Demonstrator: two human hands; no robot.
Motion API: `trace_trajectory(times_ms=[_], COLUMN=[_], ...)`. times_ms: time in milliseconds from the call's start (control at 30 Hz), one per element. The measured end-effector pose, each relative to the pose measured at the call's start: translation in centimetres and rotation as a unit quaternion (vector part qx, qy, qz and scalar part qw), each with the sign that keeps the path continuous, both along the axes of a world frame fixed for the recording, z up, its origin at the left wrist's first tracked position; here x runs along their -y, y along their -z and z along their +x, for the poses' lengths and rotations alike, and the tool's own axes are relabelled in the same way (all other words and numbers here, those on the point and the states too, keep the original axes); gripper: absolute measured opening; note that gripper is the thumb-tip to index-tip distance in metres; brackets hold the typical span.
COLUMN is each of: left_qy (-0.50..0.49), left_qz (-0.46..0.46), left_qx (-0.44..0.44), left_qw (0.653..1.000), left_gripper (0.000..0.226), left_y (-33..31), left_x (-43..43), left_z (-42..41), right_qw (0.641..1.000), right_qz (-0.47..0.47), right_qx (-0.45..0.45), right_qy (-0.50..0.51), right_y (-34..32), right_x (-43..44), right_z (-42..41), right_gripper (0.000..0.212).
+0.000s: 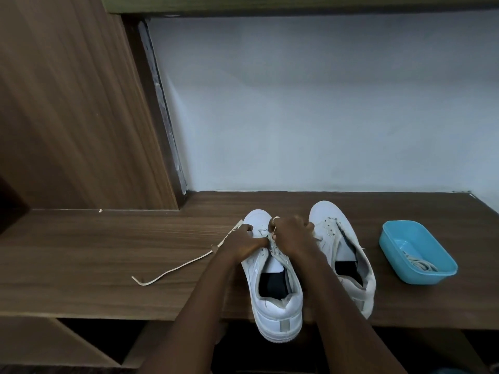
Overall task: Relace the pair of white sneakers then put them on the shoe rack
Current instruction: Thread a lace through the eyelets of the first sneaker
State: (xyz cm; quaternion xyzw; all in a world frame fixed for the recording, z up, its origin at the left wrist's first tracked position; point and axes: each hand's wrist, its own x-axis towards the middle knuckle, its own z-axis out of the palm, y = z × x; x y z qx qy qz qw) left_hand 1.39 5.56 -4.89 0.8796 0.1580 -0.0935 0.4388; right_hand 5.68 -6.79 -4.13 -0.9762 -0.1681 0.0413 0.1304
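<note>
1. Head view: two white sneakers stand side by side on a brown wooden shelf (94, 247), toes toward the pale wall (324, 103).
2. The left sneaker (272, 300) sits upright, and its heel hangs over the shelf's front edge.
3. The right sneaker (348, 255) stands just beside it, tipped toward the right, with bare eyelets.
4. The left hand (243, 242) is curled at the left sneaker's front eyelets and pinches a flat lace (175, 269).
5. From that hand the lace trails away to the left across the shelf, its far end lying loose.
6. The right hand (293, 236) is curled tight against the same eyelet row, touching the left hand; I cannot tell whether it pinches the lace or the sneaker's edge.
7. A blue plastic tub (391, 240) sits on the shelf right of the sneakers and apart from them, with a second lace (420, 264) coiled inside.
8. A wooden side panel (67, 117) rises at the left.
</note>
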Motion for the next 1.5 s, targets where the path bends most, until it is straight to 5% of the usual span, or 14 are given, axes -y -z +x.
trace_trajectory(times_ms=[233,433,533,733,1033,1200,1500], left_qy=[-0.048,-0.062,-0.030,0.013,-0.020,-0.051,-0.064], left_qz=[0.071,0.019,0.012,0.048,0.090,0.151,0.160], left_qx=[-0.003,-0.024,-0.045,-0.043,-0.049,-0.025,0.021], left_qw=[0.996,0.998,0.998,0.998,0.995,0.987,0.985], left_gripper=[0.087,0.069,0.033,0.041,0.046,0.036,0.028], left_y=[0.2,0.4,0.2,0.3,0.6,0.9,0.6], left_x=[1.1,0.5,0.4,1.5,2.2,3.2,3.3], left_z=[0.1,0.4,0.4,-0.1,-0.2,-0.3,-0.2], right_qw=[0.996,0.953,0.966,0.993,0.990,0.976,0.988], right_qz=[0.008,-0.071,-0.074,0.103,0.003,-0.052,0.062], right_qx=[-0.005,0.055,0.024,-0.038,-0.022,-0.008,-0.099], right_qy=[0.083,0.289,0.245,0.051,0.136,0.211,0.101], right_y=[-0.7,-1.6,-1.6,-0.2,-0.4,-0.9,1.4], right_x=[0.7,5.6,5.7,0.4,0.9,3.1,0.1], right_z=[0.1,0.9,1.4,0.3,0.3,0.3,1.2], right_gripper=[0.023,0.028,0.030,0.023,0.019,0.034,0.005])
